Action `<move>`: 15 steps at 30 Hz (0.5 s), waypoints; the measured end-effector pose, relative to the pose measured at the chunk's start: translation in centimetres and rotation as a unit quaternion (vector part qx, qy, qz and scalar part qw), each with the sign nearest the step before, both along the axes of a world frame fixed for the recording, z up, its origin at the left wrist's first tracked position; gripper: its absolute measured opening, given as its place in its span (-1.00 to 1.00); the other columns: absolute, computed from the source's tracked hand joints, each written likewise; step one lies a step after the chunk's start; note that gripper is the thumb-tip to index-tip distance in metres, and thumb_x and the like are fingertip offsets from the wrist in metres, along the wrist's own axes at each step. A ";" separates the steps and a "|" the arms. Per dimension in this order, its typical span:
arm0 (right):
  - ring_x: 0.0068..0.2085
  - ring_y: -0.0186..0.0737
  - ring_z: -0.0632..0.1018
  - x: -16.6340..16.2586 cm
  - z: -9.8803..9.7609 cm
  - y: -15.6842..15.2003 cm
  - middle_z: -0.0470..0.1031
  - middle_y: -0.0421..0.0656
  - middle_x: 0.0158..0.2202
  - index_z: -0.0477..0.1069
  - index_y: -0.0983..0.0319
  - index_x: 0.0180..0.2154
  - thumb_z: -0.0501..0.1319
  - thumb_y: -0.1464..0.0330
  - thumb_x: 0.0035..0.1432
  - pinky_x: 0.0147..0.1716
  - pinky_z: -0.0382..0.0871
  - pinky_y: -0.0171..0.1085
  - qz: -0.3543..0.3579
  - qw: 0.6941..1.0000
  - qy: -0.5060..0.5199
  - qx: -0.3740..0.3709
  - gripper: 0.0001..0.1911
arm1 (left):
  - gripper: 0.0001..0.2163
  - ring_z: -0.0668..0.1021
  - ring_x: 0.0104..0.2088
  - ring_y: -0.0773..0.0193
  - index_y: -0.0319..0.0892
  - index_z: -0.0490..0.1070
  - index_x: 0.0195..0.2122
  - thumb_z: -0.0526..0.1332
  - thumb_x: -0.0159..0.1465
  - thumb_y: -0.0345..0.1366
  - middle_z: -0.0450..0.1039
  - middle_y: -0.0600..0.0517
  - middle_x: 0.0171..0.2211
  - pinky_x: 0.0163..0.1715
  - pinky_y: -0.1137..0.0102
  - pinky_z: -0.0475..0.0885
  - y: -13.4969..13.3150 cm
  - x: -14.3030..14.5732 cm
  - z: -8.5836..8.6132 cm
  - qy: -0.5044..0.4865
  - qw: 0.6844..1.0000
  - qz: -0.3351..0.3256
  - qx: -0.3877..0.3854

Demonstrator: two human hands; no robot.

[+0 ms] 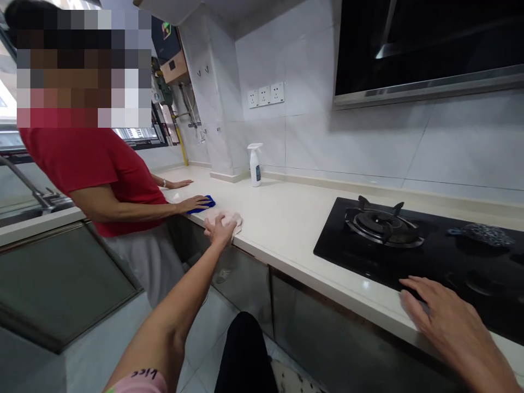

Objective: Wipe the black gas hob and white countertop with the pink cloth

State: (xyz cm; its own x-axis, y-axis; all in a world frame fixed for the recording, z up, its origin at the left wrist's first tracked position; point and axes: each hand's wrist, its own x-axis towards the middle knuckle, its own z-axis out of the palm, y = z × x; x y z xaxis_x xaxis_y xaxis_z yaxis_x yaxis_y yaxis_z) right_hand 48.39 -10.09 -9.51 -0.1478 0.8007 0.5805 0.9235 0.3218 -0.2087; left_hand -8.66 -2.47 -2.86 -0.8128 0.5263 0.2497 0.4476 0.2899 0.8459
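Note:
My left hand [219,228] reaches far out and presses a pale pink cloth [234,221] flat on the cream countertop [286,224], near its front edge. My right hand [442,314] lies open, fingers spread, on the front edge of the black gas hob [368,262]. Just left of my cloth, another person in a red shirt [98,169] leans on the counter; one of their hands rests on a blue cloth [204,203], the other lies flat further back.
A white spray bottle [255,165] stands by the tiled wall. The hob carries a burner grate [382,224] and a dark scrubbing pad [485,234]. A range hood [429,49] hangs above. A sink tap [36,191] is at left. Cabinet doors run below the counter.

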 end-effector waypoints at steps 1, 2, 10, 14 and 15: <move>0.18 0.23 0.56 -0.1 0.2 -0.2 0.61 -0.01 0.12 0.59 0.14 0.01 -0.08 -0.03 0.34 0.14 0.42 0.22 -0.007 1.000 -0.003 0.000 -0.39 | -0.55 0.11 0.44 -0.37 -0.05 0.48 -0.02 0.50 0.05 -0.19 -0.10 -0.16 0.47 0.41 -0.11 0.15 0.2 0.0 -0.2 0.002 1.000 0.002 0.000; 0.18 0.23 0.56 -0.3 0.4 -0.4 0.61 0.00 0.12 0.58 0.15 0.01 -0.10 -0.03 0.34 0.13 0.42 0.21 -0.015 1.000 -0.003 0.000 -0.38 | -0.57 0.14 0.43 -0.34 -0.05 0.49 -0.02 0.48 0.07 -0.22 -0.09 -0.15 0.47 0.40 -0.11 0.17 0.2 0.0 -0.4 0.006 1.000 0.003 0.000; 0.16 0.23 0.56 -0.7 1.2 -0.8 0.61 0.01 0.11 0.58 0.17 0.00 -0.11 -0.03 0.34 0.13 0.40 0.20 -0.023 1.000 0.009 -0.012 -0.37 | -0.67 0.16 0.44 -0.19 -0.08 0.50 0.08 0.27 0.29 -0.31 -0.09 -0.16 0.47 0.45 0.00 0.11 -2.4 6.1 -2.1 0.056 0.998 0.000 -0.002; 0.19 0.22 0.54 -0.8 1.3 -0.8 0.61 0.01 0.12 0.57 0.16 0.00 -0.12 -0.02 0.35 0.15 0.39 0.19 -0.025 1.000 0.015 -0.009 -0.38 | -0.68 0.15 0.44 -0.21 -0.07 0.52 0.08 0.24 0.30 -0.31 -0.09 -0.14 0.48 0.43 -0.03 0.14 -3.9 11.7 -3.9 0.089 0.995 -0.032 0.008; 0.20 0.21 0.54 -0.7 1.3 -0.8 0.60 0.01 0.12 0.56 0.16 0.01 -0.12 -0.02 0.35 0.16 0.39 0.19 -0.025 1.000 0.015 -0.009 -0.38 | -0.69 0.14 0.44 -0.21 -0.06 0.53 0.07 0.24 0.30 -0.32 -0.08 -0.14 0.48 0.43 -0.06 0.14 -4.4 13.1 -4.4 0.100 0.994 -0.047 0.015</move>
